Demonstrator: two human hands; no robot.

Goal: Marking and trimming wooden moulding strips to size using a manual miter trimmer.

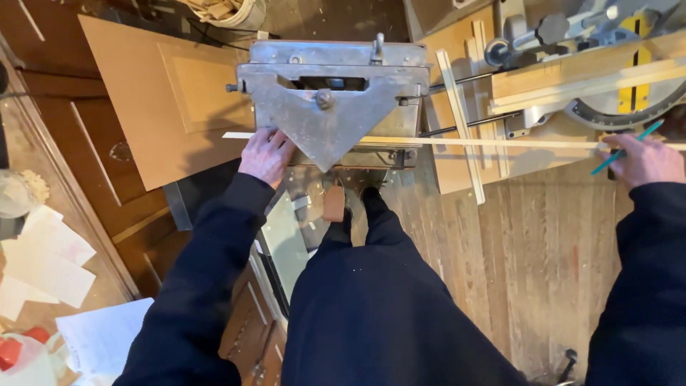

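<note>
The strip is lying left-right across mid-frame, pressed down at its left end by the left hand, whose fingers are flat; the right hand, gripping a pencil, is resting at the strip's right end.

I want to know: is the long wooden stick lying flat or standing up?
Flat. The wooden stick lies across the metal machine, left hand pressing one end.

A woodworking workshop: a grey metal mitre trimmer stands at upper centre, a mitre saw at upper right, wood strips and worn floorboards around.
</note>
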